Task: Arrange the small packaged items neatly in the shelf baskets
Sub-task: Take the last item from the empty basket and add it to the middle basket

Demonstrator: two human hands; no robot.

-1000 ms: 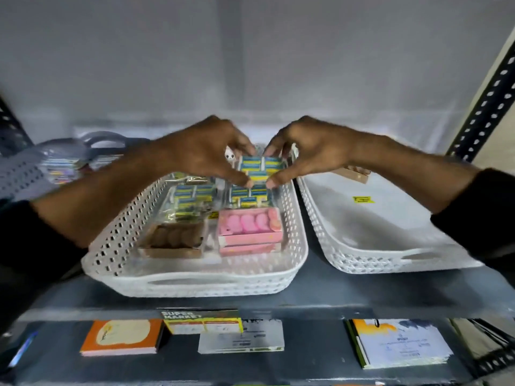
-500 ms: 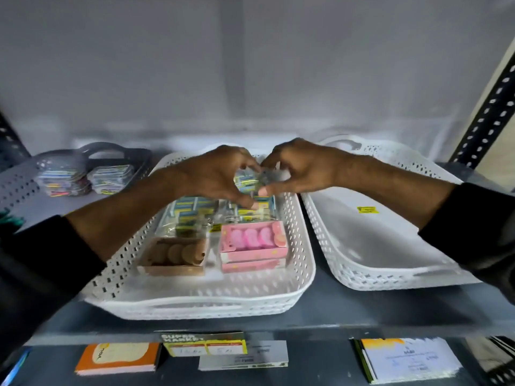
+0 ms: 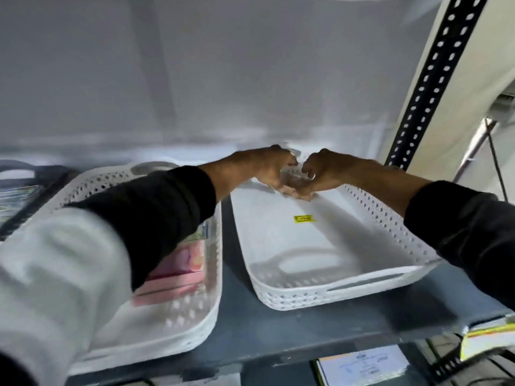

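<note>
My left hand [image 3: 271,168] and my right hand [image 3: 324,172] meet at the far end of the right white basket [image 3: 334,291], low over its floor. Both pinch a small clear packet [image 3: 291,183], which is blurred and mostly hidden by the fingers. The rest of that basket holds only a yellow sticker [image 3: 303,218] on its floor. My left forearm crosses over the left white basket [image 3: 214,246] and hides most of its contents. Pink boxes [image 3: 181,263] show under the sleeve there.
A dark basket [image 3: 16,174] with packets sits at the far left. The black perforated shelf upright [image 3: 434,79] rises at the right, close behind my right hand. Booklets [image 3: 362,366] lie on the shelf below. A narrow strip of dark shelf separates the two white baskets.
Both hands carried the small packet from the back of the left basket rightward to the far end of the right basket. The view swung right with them.
</note>
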